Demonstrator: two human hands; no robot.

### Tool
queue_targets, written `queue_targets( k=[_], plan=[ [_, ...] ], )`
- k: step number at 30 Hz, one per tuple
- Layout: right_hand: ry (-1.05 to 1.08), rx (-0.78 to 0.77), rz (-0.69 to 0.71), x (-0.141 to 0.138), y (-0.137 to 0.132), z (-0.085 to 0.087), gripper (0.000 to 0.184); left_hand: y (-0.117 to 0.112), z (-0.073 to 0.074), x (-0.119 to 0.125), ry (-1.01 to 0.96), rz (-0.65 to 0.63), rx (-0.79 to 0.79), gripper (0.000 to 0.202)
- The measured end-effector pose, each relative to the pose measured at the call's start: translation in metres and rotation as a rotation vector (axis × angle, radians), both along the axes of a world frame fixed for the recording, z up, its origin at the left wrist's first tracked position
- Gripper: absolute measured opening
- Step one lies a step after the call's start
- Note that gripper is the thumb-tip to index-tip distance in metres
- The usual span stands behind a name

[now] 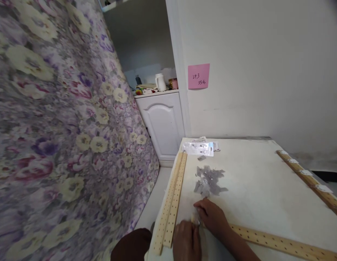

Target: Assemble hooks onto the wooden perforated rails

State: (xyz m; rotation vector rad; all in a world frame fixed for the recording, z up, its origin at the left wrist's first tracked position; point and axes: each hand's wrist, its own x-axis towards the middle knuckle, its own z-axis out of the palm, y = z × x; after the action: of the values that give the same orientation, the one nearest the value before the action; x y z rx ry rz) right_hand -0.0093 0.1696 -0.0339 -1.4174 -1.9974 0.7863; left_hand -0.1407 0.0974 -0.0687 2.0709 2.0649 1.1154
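Observation:
In the head view my left hand (186, 239) is at the table's near edge, its fingers closed beside the end of a perforated wooden strip (266, 237). My right hand (215, 218) lies over that strip, with thumb and fingers drawn together. Between the hands is a small shiny piece (198, 223), partly hidden and blurred, so its kind does not show. Just beyond my right hand lie crumpled clear plastic bags (206, 186) with small metal pieces among them. Two more perforated wooden strips (171, 206) lie side by side left of my left hand.
A clear blister pack (198, 148) lies at the table's far left corner. Along the right side runs a wooden strip (307, 177) with several white round pieces on it. A floral curtain (62, 127) hangs left; a white wall (252, 72) stands behind the table.

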Motion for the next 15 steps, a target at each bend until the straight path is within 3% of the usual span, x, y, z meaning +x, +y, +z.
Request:
queue_targets(
  k=[15],
  plan=[
    [0.006,-0.012,-0.045,-0.0021,-0.0013,0.0047,0.028,0.0028,-0.0016,-0.0014,0.056,0.002,-0.011,0.024]
  ],
)
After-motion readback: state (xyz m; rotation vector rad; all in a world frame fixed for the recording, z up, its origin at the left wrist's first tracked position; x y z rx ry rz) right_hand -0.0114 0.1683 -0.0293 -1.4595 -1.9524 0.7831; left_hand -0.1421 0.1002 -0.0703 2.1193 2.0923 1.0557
